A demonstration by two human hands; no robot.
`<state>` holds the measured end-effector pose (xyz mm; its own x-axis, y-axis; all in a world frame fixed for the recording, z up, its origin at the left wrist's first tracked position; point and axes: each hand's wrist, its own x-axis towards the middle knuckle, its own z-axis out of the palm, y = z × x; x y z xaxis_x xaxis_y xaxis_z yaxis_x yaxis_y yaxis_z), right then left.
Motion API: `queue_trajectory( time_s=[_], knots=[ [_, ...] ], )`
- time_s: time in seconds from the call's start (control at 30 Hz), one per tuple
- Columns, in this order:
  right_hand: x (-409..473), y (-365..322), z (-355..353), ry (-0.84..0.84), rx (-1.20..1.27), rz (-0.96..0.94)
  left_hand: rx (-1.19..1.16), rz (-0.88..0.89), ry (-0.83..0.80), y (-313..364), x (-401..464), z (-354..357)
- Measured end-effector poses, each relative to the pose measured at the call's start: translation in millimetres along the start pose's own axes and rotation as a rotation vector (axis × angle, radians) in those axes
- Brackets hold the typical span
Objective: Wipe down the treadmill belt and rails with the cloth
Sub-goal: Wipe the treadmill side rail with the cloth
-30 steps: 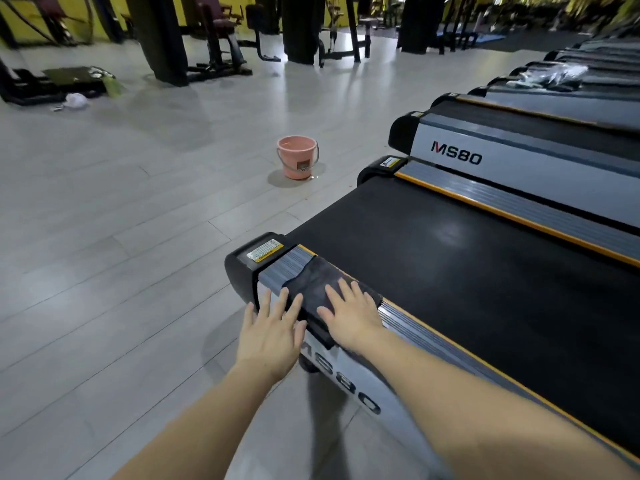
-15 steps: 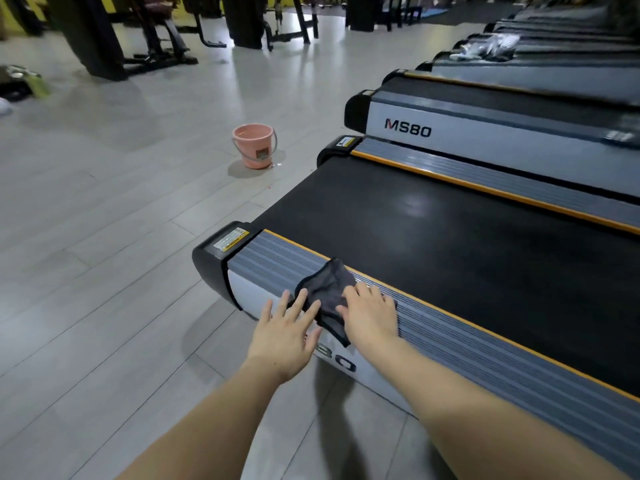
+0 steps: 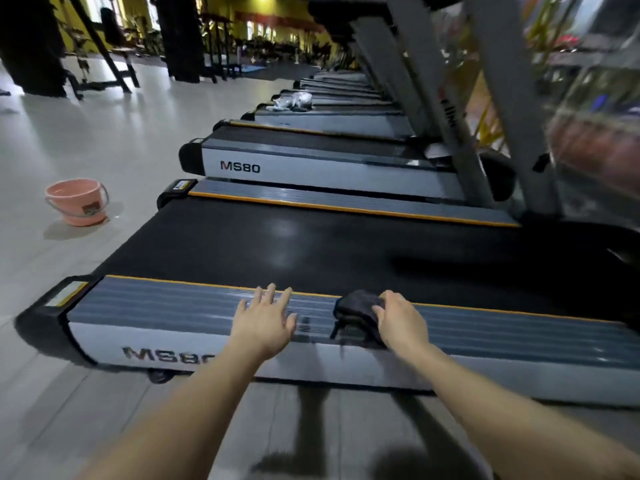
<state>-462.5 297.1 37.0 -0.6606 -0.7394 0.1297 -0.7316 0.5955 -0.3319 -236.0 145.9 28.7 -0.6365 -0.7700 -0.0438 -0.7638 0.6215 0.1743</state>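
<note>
A treadmill lies across the view, with a black belt and a grey ribbed near rail edged in orange. A dark bunched cloth rests on that rail, draped partly over its outer edge. My right hand presses on the cloth's right side with fingers bent over it. My left hand lies flat on the bare rail to the left of the cloth, fingers spread, holding nothing. The far rail runs along the belt's other side.
A pink bucket stands on the pale floor at the left. More treadmills marked MS80 line up behind, their grey uprights rising at the right. A crumpled plastic bag lies on a distant one. Gym machines stand far left.
The cloth and my right hand have slid rightward along the near rail, away from its end cap. My left hand has come off the cloth and now rests on bare rail.
</note>
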Motion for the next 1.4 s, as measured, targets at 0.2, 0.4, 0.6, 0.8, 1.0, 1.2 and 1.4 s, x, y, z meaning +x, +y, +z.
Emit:
queue_trajectory(
  time_s=[0.2, 0.4, 0.6, 0.8, 1.0, 1.2, 1.4],
  knots=[
    [3.8, 80.2, -58.3, 0.132, 0.01, 0.099, 0.028, 0.125, 0.011, 114.8, 17.2, -10.4],
    [-0.6, 161.1, -117.1, 0.234, 0.004, 0.143, 0.042, 0.249, 0.046, 226.1, 44.2, -18.8],
    [-25.8, 234.9, -180.1, 0.349, -0.034, 0.266, 0.006, 0.402, 0.129, 334.3, 41.2, -41.8],
    [-16.6, 260.3, -187.1, 0.396, -0.017, 0.292, 0.059, 0.488, 0.138, 371.4, 40.3, -43.3],
    [44.0, 230.6, -174.0, 0.362, 0.024, 0.233, 0.14, 0.422, 0.135, 337.5, 76.9, -49.8],
    [101.9, 177.3, -171.7, 0.29, 0.065, 0.109, 0.159, 0.295, 0.176, 294.9, 96.6, -70.8],
    [125.1, 143.4, -175.1, 0.255, 0.055, 0.001, 0.132, 0.164, 0.225, 264.8, 90.4, -86.4]
  ],
)
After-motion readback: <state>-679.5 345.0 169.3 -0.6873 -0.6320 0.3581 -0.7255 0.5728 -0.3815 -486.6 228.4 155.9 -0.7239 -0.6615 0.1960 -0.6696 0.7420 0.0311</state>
